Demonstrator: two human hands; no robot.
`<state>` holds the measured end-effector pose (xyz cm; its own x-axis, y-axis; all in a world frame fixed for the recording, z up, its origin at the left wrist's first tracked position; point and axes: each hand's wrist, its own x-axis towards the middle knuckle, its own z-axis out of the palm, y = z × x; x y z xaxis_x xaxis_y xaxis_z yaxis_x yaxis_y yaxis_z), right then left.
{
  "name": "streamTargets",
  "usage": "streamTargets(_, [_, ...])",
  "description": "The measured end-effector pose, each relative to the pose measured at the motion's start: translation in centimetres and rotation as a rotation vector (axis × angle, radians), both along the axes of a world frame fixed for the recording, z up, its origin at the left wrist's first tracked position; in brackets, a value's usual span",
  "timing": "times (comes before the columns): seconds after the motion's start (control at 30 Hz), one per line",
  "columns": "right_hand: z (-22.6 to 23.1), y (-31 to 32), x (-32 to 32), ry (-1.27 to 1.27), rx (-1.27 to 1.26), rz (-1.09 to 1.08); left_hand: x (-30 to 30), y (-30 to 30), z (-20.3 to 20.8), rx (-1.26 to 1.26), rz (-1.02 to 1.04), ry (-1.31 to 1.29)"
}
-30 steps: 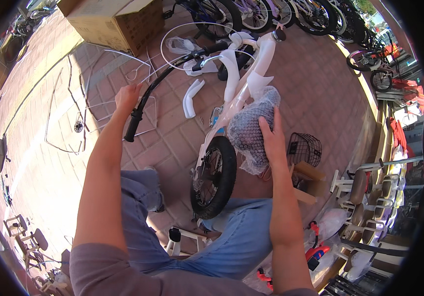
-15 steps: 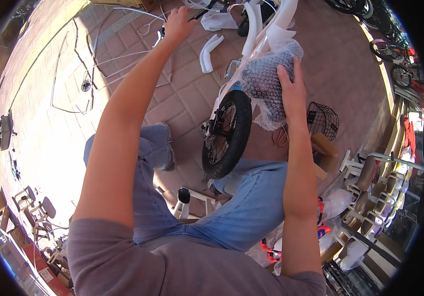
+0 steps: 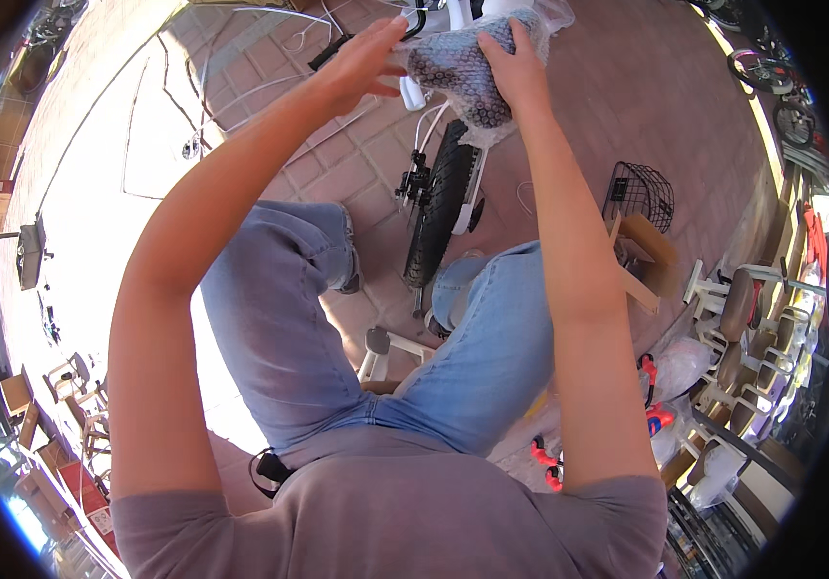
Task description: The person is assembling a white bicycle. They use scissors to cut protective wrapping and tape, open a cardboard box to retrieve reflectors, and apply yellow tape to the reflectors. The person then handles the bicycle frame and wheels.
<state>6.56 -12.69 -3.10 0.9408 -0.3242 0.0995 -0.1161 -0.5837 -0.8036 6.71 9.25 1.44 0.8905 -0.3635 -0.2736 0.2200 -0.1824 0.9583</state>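
Note:
A bulky dark piece in bubble wrap [image 3: 467, 72], saddle-like in outline, sits at the top of a bicycle that stands in front of my legs. My right hand [image 3: 518, 75] grips its right side, thumb and fingers on the wrap. Beside its left edge is my left hand [image 3: 361, 69], fingers stretched and apart; whether they touch the wrap I cannot tell. Below the wrap is the bicycle's black-tyred wheel [image 3: 441, 207], between my feet. A black handlebar grip [image 3: 329, 52] shows next to my left hand. Much of the frame is hidden by the wrap.
Right of the wheel, a black wire basket [image 3: 638, 196] lies on the brick paving near an open cardboard box [image 3: 648, 256]. A pale stool [image 3: 390, 349] is under me. Small seats and frame parts [image 3: 737, 299] crowd the right side. Thin cables and strips [image 3: 165, 116] lie on the left.
The wheel has turned to a more upright line, and the wrapped piece has shifted up and left. My left hand has come down beside it; my right hand has moved along with the wrap.

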Motion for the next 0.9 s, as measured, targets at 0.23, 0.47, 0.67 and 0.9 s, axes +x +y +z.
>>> streamTargets(0.23, [-0.1,-0.7,1.3,-0.076,-0.042,0.006,1.0,-5.2,-3.7,0.583,-0.123,-1.118])
streamTargets(0.47, [-1.8,-4.4,3.1,-0.083,0.497,0.018,6.1,-7.1,-4.3,0.392,-0.083,-1.122])
streamTargets(0.67, [-12.0,-9.5,-7.4,0.593,0.732,-0.187,8.6,-6.4,-5.6,0.263,-0.024,-1.079])
streamTargets(0.9, [-21.0,-5.4,-10.4,0.806,0.985,-0.06,6.8,-7.3,-4.5,0.221,-0.002,-1.068])
